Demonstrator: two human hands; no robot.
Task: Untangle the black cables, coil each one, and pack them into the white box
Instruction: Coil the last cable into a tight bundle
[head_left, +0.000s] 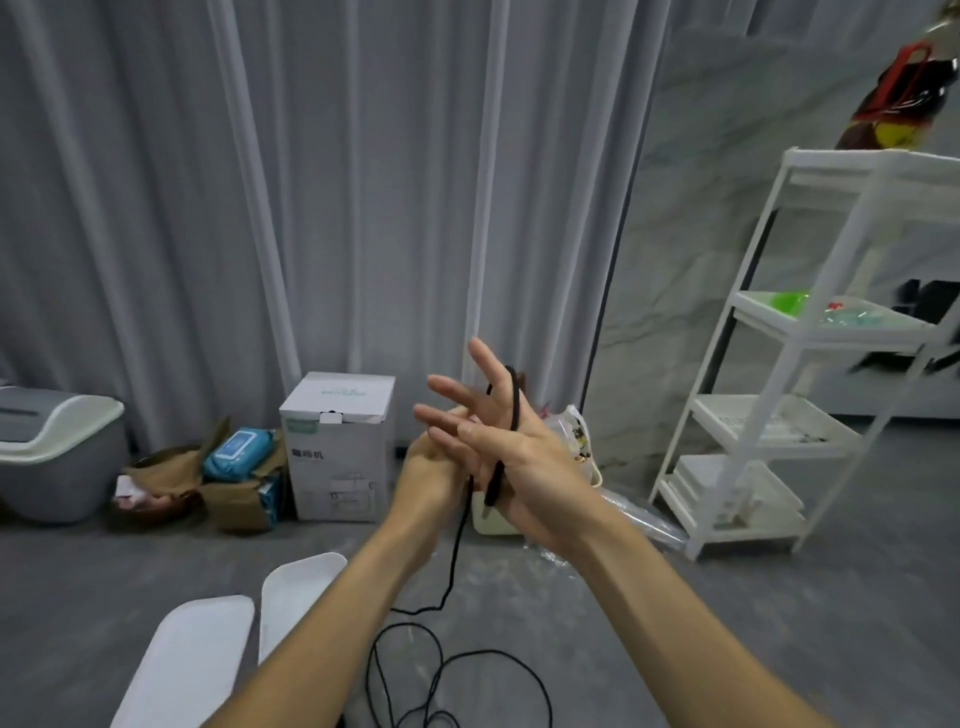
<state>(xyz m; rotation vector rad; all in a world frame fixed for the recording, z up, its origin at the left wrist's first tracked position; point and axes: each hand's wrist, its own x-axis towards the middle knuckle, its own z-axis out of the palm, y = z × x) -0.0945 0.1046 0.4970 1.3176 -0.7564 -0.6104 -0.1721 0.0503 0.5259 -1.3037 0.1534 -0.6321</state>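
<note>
Grey floor (675, 623), curtain behind. Right hand (511, 457) fingers spread as a former, cable (511, 410) looped over it; left hand (434, 462) behind grips the cable, likely feeding wraps. Slack trails to floor beside white box (296, 592).

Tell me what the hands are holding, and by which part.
A thin black cable, near its upper end, wound round the right hand; the left hand meets it behind, grip hidden. The rest trails to the floor.

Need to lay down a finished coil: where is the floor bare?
Bare grey floor lies right of the cable loops, before the white rack. Crowded: the loops, two white trays at left, boxes by the curtain.
</note>
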